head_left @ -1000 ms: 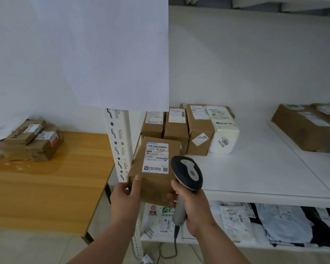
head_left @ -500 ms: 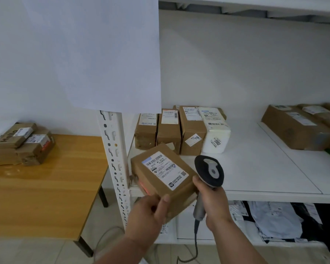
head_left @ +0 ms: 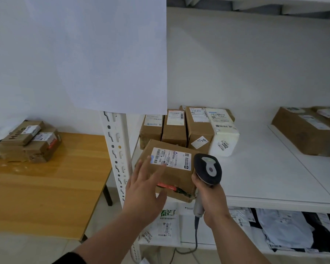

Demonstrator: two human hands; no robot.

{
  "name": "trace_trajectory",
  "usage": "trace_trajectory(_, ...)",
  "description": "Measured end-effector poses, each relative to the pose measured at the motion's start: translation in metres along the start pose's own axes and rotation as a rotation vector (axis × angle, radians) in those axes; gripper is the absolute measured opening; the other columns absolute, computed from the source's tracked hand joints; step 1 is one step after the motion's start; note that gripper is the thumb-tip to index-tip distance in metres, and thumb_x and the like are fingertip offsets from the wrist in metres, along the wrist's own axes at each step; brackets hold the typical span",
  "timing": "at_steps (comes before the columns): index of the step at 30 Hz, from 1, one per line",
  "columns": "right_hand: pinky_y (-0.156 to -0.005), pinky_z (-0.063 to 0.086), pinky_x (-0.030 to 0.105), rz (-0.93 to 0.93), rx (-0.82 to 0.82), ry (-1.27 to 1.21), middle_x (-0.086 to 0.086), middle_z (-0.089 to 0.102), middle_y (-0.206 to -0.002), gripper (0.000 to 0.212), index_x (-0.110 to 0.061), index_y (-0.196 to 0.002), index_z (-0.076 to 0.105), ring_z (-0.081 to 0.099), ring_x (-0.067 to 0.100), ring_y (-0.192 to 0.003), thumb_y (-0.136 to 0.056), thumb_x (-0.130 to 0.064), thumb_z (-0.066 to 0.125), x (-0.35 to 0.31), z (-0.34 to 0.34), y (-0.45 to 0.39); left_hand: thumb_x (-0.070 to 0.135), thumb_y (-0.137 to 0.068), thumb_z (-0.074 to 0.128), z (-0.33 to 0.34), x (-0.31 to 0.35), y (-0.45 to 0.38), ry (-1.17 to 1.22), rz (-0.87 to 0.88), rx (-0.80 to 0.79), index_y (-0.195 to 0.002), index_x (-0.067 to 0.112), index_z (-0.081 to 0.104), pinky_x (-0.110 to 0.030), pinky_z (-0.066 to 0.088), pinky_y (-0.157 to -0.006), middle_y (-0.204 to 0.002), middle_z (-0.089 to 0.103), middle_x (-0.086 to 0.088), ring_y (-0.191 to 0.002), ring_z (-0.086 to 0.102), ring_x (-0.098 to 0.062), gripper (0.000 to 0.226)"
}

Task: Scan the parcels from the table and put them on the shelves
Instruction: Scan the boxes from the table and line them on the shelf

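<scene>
Brown parcel (head_left: 171,174) on white shelf (head_left: 265,168), beside 4 parcels (head_left: 189,128)

A single head-worn view looks forward and down, close over the white shelf (head_left: 255,168) ahead, with the wooden tabletop (head_left: 46,187) at the left.
</scene>
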State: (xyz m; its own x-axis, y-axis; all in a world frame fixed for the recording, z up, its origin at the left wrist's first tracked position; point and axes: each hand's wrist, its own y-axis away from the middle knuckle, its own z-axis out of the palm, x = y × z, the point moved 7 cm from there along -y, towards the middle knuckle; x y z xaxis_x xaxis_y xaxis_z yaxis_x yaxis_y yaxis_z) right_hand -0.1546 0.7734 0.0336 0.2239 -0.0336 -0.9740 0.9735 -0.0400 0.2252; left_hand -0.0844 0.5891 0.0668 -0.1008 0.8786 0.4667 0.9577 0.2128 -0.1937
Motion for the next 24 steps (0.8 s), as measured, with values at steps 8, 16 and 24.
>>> trace_trajectory(8, -0.105, 0.047, 0.054, 0.094, -0.094, -0.077, -0.003, 0.067, -0.113, 0.038, -0.029, -0.117, 0.063, 0.059, 0.024, -0.111, -0.084, -0.04, 0.077, -0.006, 0.025, -0.021, 0.054, -0.093, 0.048, 0.015, -0.006, -0.023, -0.291, -0.012, -0.163, -0.15, 0.055, -0.002, -0.054, 0.0, -0.119, -0.163, -0.004, 0.01, -0.15, -0.011, -0.022, 0.076)
trace_trajectory(16, -0.106, 0.046, 0.051, 0.038, -0.036, -0.121, -0.005, 0.069, -0.113, 0.041, -0.026, -0.121, 0.065, 0.06, 0.022, -0.113, -0.084, -0.037, 0.078, 0.0, 0.025, -0.023, 0.057, -0.092, 0.049, 0.017, -0.004, -0.03, -0.292, -0.009, -0.147, -0.149, 0.056, -0.007, -0.054, 0.005, -0.119, -0.163, -0.005, 0.009, -0.15, -0.009, -0.026, 0.08)
trace_trajectory(24, -0.072, 0.057, 0.045, -0.011, 0.13, -0.094, -0.001, 0.063, -0.065, 0.018, -0.023, -0.074, 0.064, 0.059, 0.022, -0.07, -0.088, -0.017, 0.073, 0.006, 0.002, -0.01, 0.061, -0.09, 0.044, 0.008, -0.016, -0.005, -0.117, -0.026, 0.044, -0.152, 0.052, 0.01, -0.05, 0.015, -0.117, -0.158, 0.014, 0.007, -0.145, 0.008, -0.029, 0.072)
